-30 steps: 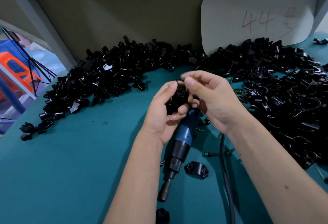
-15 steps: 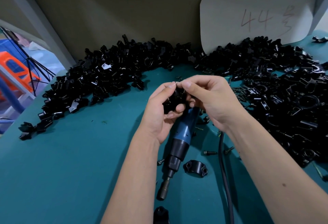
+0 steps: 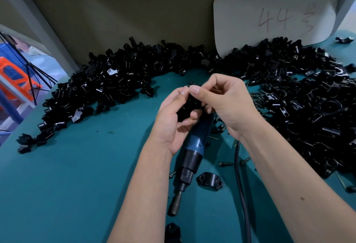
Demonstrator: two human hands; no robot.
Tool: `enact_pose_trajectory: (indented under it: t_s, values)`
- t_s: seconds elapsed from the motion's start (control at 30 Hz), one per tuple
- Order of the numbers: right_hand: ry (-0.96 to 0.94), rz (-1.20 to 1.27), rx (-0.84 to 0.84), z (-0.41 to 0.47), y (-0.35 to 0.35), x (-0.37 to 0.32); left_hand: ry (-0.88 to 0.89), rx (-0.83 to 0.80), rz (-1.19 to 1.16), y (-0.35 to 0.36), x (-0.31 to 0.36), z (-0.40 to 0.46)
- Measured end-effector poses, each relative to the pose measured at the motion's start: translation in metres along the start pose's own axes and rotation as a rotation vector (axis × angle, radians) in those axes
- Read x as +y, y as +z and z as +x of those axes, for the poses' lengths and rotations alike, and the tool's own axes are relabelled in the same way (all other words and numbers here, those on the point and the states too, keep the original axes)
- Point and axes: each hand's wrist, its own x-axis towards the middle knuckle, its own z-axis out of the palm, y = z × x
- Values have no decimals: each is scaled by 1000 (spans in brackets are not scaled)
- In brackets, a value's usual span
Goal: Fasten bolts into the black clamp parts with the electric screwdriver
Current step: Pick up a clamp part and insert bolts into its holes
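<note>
- Head view shows both my hands raised over the middle of the teal table, meeting just above the far end of the electric screwdriver.
- My left hand is curled around a black clamp part, with the thumb on its near side and the fingertips over the top.
- My right hand comes in from the right; its thumb and forefinger are pressed together at the top of that same part, pinching something too small and too hidden for me to name.
- The electric screwdriver lies flat on the table under my hands, blue body far, black collar and dark bit socket pointing near and a little left. Neither hand touches it.
- Its black cord runs near along the table, just right of the tool, passing under my right forearm.
- A single clamp half with two bolt holes sits on the table just right of the screwdriver's collar.
- Loose bolts lie between the tool and the cord, with more scattered right of the cord.
- A long heap of black parts curves along the far left of the table, and a bigger heap fills the right side.
- A pale board marked "44" leans against the far wall behind the right heap.
- One more black part sits at the near edge, below the bit.
</note>
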Motion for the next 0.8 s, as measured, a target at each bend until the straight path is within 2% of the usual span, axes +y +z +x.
enact_pose_trajectory:
  t_s: [0.13,0.33,0.53,0.7,0.8]
  values:
    - [15,71,-98,-3,-1,-3,11,-6,-38,-1,2,0]
    - [-47,-30,55,-1,3,1,-13,9,-16,2,-1,0]
    - [-22,71,-104,-3,-5,-3,5,-8,-47,3,-1,0]
    - [-77,-54,66,-3,4,2,-18,14,9,4,-3,1]
    - [-55,-15,-41,-2,1,1,-4,6,-15,2,-1,0]
